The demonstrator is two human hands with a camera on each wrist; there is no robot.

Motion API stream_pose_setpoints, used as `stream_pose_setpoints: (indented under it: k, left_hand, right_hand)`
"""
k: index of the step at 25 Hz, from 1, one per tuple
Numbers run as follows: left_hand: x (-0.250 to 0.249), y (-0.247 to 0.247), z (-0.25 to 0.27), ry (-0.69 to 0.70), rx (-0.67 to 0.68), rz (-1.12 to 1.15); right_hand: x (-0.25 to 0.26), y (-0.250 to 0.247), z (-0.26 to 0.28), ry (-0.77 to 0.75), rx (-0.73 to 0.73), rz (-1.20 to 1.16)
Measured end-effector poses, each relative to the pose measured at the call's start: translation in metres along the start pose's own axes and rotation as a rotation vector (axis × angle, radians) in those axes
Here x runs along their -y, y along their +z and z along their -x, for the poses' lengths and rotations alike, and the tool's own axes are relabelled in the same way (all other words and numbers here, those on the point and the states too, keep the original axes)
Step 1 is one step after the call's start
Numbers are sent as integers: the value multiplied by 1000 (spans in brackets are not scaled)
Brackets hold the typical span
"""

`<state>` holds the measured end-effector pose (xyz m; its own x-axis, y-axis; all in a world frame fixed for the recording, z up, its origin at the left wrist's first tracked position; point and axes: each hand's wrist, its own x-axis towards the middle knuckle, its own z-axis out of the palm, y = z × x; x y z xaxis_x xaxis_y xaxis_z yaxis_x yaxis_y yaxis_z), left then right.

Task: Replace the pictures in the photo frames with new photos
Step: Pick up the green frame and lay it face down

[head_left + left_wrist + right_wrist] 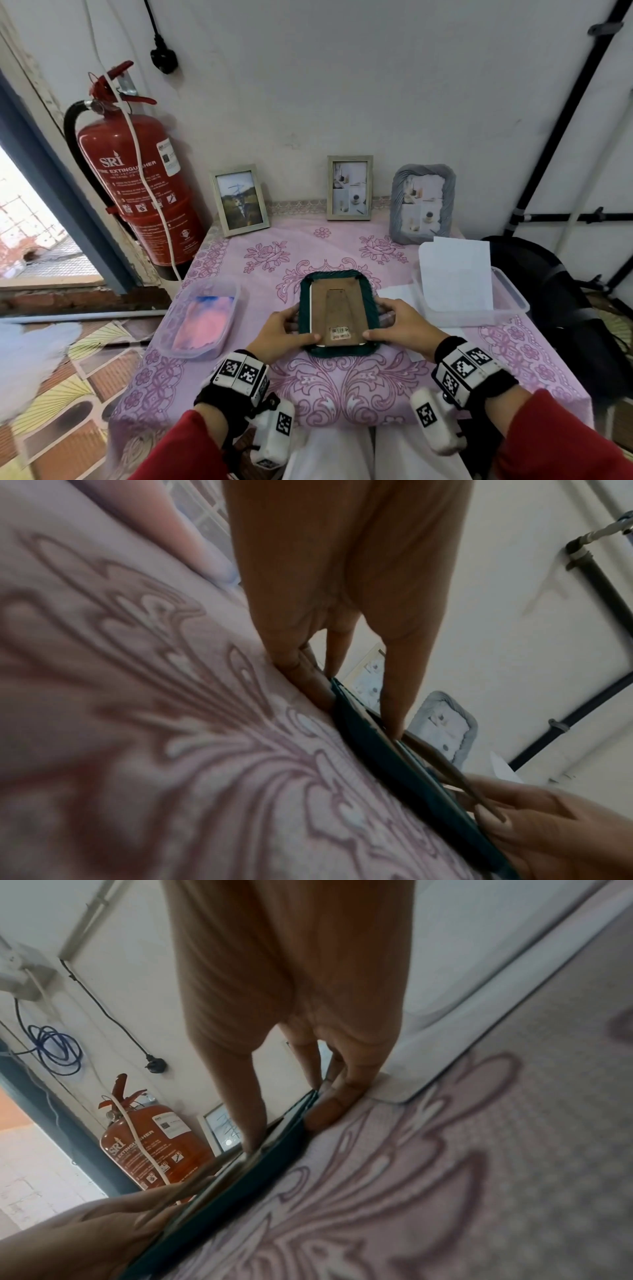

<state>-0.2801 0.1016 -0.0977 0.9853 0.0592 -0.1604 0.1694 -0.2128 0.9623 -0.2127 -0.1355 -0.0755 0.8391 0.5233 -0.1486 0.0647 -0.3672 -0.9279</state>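
A dark green photo frame (pixel 304 310) lies face down on the pink floral tablecloth (pixel 342 383), its brown backing board (pixel 337 308) facing up. My left hand (pixel 291 325) grips the frame's left edge, thumb on the board's near left corner. My right hand (pixel 387 320) grips the right edge, thumb on the near right corner. In the left wrist view, my left hand (pixel 352 704) pinches the green frame (pixel 387 764) between thumb and fingers. In the right wrist view, my right hand (pixel 291 1129) does the same on the green frame (pixel 240 1185). The picture side is hidden.
Three frames stand against the wall: a pale one (pixel 239 200), a second pale one (pixel 350 187) and a grey one (pixel 423 204). A clear box with pink prints (pixel 202 317) sits left, a box with white sheets (pixel 459 281) right. A fire extinguisher (pixel 137 181) stands beside the table.
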Motion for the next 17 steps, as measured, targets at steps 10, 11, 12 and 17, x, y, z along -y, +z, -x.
stream_pose_setpoints:
  k: [10, 11, 12, 17]
  left_hand:
    - [2, -7, -2, 71, 66, -164]
    - [1, -7, -2, 71, 71, -162]
    - [1, -7, -3, 67, 71, -152]
    - [-1, -5, -3, 31, 63, -120]
  right_hand:
    - [-2, 1, 0, 56, -17, 58]
    - [-2, 0, 0, 62, -21, 57]
    - [-1, 0, 1, 70, -25, 55]
    - [2, 3, 2, 97, -42, 32]
